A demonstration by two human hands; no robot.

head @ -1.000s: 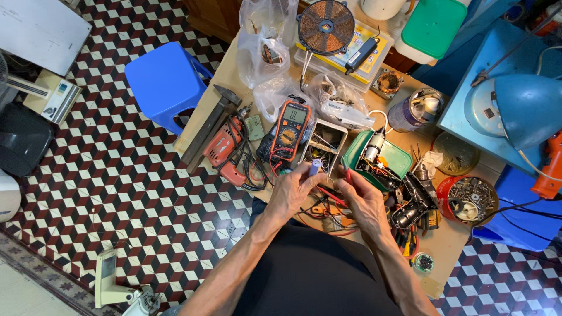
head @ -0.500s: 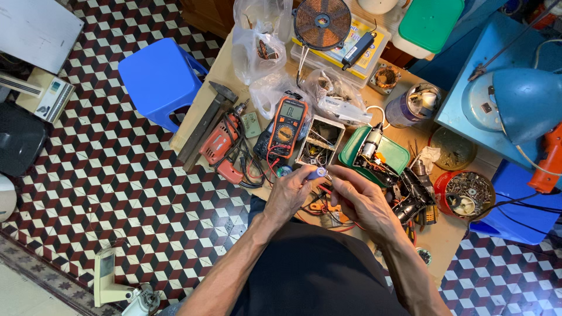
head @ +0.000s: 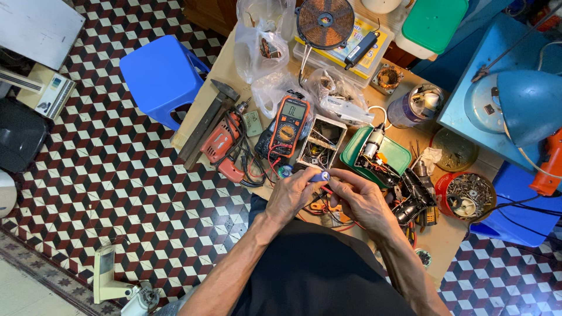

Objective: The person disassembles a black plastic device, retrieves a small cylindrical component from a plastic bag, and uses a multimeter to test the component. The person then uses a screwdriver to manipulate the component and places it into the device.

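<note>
My left hand (head: 291, 196) and right hand (head: 358, 198) both pinch a small blue part (head: 319, 175) just before the multimeter (head: 290, 124).

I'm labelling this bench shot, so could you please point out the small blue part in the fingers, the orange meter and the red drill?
small blue part (head: 319, 175), head view, on its rounded end.
orange meter (head: 290, 124), head view, on its dial.
red drill (head: 219, 142), head view, on its body.

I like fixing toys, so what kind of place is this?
Probably a small electronics repair bench. A multimeter, a red power drill and a tin of screws crowd the table, while both hands hold a small blue-tipped part.
</note>
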